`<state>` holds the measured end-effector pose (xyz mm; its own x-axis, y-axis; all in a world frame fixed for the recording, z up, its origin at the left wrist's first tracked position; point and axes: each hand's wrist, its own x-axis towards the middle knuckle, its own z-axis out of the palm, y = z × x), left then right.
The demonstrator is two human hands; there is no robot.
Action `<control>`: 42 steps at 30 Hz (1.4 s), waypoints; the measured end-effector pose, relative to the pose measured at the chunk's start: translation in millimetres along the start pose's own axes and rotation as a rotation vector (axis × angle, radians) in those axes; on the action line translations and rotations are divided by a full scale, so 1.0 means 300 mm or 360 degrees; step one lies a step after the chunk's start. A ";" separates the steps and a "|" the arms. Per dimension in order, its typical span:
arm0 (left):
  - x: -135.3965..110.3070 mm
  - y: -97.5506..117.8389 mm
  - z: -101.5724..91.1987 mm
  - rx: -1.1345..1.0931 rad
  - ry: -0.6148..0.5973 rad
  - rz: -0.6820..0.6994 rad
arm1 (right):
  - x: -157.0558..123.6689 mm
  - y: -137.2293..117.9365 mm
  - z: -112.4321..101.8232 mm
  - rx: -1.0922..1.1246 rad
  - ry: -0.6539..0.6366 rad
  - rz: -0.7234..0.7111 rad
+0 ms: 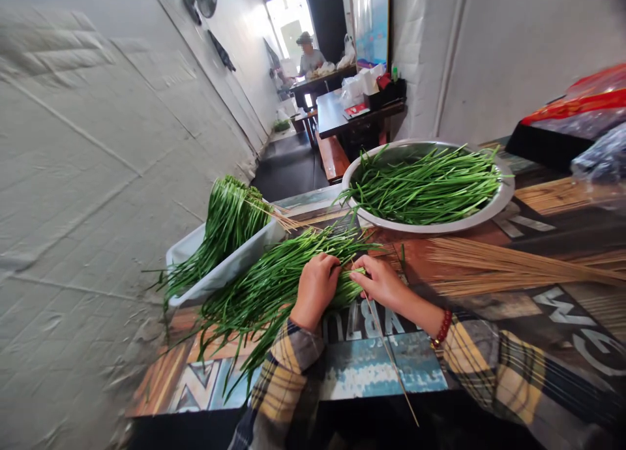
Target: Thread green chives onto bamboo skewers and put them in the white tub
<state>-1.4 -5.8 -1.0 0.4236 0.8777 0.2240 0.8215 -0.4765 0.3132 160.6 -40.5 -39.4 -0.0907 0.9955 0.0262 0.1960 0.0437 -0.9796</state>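
Note:
My left hand (319,288) is closed over the stalk ends of a loose pile of garlic chives (264,280) on the table. Close beside it, my right hand (384,282) pinches a thin bamboo skewer (388,352) where it meets the pale chive ends. The skewer's long free end slants down past the table's front edge. What lies under the fingertips is partly hidden. At the left, a white plastic tray (220,267) holds skewered chives (232,209), their leaves draped over and stick ends pointing right.
A metal basin (430,228) of loose chives stands behind my right hand. Several bare skewers (508,264) lie spread at the right. Plastic packaging (581,101) is at the far right. A wall (78,195) runs along the left. Another person (310,59) sits at a table far back.

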 end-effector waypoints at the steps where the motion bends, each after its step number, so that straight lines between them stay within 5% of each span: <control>1: 0.006 -0.013 0.009 0.0038 -0.0020 0.0008 | 0.000 0.001 0.001 -0.0007 0.0008 0.0001; 9: 0.007 -0.036 0.021 0.0099 -0.0021 0.0048 | -0.001 0.001 0.000 -0.0064 0.0046 -0.0025; 15: -0.004 -0.058 -0.004 -0.0569 0.0235 0.0042 | -0.003 -0.017 0.009 0.0031 0.0073 -0.0048; 21: -0.004 -0.051 0.000 -0.1023 0.0223 -0.0082 | -0.009 -0.052 0.018 -0.0153 0.0137 -0.0162; 27: 0.001 -0.030 0.001 -0.1096 0.0163 -0.0019 | -0.018 -0.057 0.001 -0.0287 0.0117 -0.0277; 35: 0.002 -0.016 0.001 -0.1098 0.0223 -0.0054 | -0.032 -0.045 0.016 0.0114 0.0080 0.0022; 42: 0.001 -0.014 -0.005 -0.1047 0.0288 -0.0065 | -0.040 -0.045 0.011 0.0010 0.0029 -0.0018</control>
<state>-5.3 -3.7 -0.8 0.2796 0.9006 0.3329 0.4085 -0.4253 0.8076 156.0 -53.2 -27.0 -0.0753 0.9963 0.0405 0.1890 0.0542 -0.9805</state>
